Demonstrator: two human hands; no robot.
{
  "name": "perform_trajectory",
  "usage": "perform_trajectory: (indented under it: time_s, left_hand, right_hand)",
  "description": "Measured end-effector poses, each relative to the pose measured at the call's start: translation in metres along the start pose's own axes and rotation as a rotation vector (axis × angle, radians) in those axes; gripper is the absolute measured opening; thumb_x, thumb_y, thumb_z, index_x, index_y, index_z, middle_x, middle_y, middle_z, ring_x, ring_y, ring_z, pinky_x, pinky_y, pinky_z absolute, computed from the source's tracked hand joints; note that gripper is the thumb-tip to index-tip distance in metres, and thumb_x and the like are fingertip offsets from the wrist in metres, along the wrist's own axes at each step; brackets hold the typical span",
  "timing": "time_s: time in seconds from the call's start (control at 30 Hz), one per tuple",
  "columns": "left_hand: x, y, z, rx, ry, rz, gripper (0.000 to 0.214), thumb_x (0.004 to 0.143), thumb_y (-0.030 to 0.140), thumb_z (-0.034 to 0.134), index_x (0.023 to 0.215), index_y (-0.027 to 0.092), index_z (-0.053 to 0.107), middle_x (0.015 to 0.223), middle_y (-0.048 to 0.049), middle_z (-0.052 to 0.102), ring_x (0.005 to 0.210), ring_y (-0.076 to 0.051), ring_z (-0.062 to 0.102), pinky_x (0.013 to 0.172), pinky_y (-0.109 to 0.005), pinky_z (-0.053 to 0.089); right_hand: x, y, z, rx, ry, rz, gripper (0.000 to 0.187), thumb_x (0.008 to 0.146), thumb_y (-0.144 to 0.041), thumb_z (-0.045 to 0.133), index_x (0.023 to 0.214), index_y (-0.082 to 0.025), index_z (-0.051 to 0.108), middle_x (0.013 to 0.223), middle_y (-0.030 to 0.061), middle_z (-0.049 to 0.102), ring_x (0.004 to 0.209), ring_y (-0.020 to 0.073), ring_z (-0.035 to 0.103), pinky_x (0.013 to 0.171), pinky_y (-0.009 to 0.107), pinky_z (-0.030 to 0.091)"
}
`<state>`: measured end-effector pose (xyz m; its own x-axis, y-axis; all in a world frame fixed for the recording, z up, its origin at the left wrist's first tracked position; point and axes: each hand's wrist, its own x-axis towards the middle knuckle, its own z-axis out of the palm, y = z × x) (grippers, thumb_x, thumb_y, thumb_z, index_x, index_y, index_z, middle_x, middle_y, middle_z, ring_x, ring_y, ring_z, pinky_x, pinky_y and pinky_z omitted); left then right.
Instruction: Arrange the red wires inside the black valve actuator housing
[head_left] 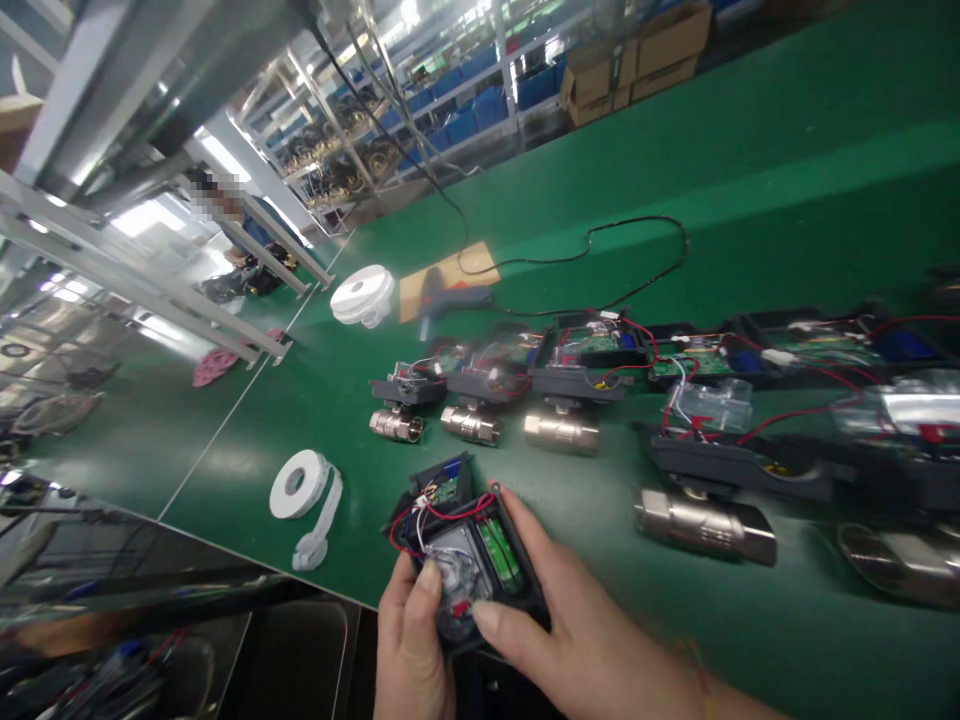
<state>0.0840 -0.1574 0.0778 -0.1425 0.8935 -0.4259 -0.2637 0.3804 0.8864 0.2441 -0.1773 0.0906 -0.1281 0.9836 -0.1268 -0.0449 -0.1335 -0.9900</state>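
Observation:
Near the bench's front edge, both my hands hold a black electronic valve housing (480,535) with its inside facing up. My left hand (414,635) grips its left side, thumb on the clear round cover (459,585). On the right side my right hand (559,610) is wrapped round the case, thumb near a small red part. A green battery (501,553) lies in the housing. Red and white wires run to a small circuit board (442,488) in the cover part behind it. The undersides of the fingers are hidden.
Several similar open housings on metal valve bodies (561,432) stand in a row behind and to the right. A roll of white labels (298,485) lies left, another white roll (362,295) farther back. A corded tool (454,298) rests on cardboard (480,262). Metal posts (240,340) rise at left.

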Motion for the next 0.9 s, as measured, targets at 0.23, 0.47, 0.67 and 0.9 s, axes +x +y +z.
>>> perform_trajectory:
  time_s: [0.23, 0.47, 0.67, 0.9]
  left_hand:
    - [-0.001, -0.002, -0.001, 0.032, -0.01, 0.008, 0.048, 0.074, 0.051, 0.086, 0.104, 0.015, 0.077, 0.094, -0.0089, 0.076, 0.081, -0.024, 0.071, 0.071, -0.028, 0.06]
    - [-0.004, 0.004, 0.008, 0.057, -0.04, 0.049, 0.051, 0.075, 0.057, 0.085, 0.106, 0.017, 0.077, 0.097, -0.008, 0.077, 0.085, -0.024, 0.071, 0.078, -0.029, 0.059]
    - [-0.013, 0.017, 0.013, -0.023, -0.054, 0.0, 0.055, 0.074, 0.06, 0.085, 0.107, 0.018, 0.078, 0.099, -0.0096, 0.078, 0.102, -0.031, 0.071, 0.096, -0.04, 0.056]
    - [-0.014, 0.01, 0.0, 0.067, -0.103, 0.053, 0.07, 0.065, 0.052, 0.093, 0.121, 0.017, 0.072, 0.115, -0.0149, 0.075, 0.114, -0.037, 0.068, 0.099, -0.042, 0.055]
  right_hand:
    - [0.005, -0.007, 0.008, 0.1, 0.07, 0.087, 0.074, 0.075, -0.033, 0.076, 0.142, -0.026, 0.048, 0.132, 0.007, 0.07, 0.12, 0.0311, 0.066, 0.1, 0.047, 0.054]
    - [0.007, -0.007, 0.005, 0.158, 0.038, 0.071, 0.068, 0.074, -0.036, 0.075, 0.136, -0.022, 0.051, 0.126, 0.0096, 0.072, 0.114, 0.0318, 0.068, 0.094, 0.046, 0.055]
    - [0.009, -0.007, 0.002, 0.155, 0.035, 0.054, 0.07, 0.075, -0.033, 0.076, 0.139, -0.021, 0.049, 0.134, 0.0102, 0.068, 0.12, 0.0321, 0.064, 0.09, 0.042, 0.056]
    - [0.006, -0.008, 0.002, 0.126, 0.034, 0.063, 0.07, 0.077, -0.036, 0.077, 0.139, -0.023, 0.049, 0.135, 0.0083, 0.067, 0.116, 0.0299, 0.066, 0.088, 0.04, 0.057]
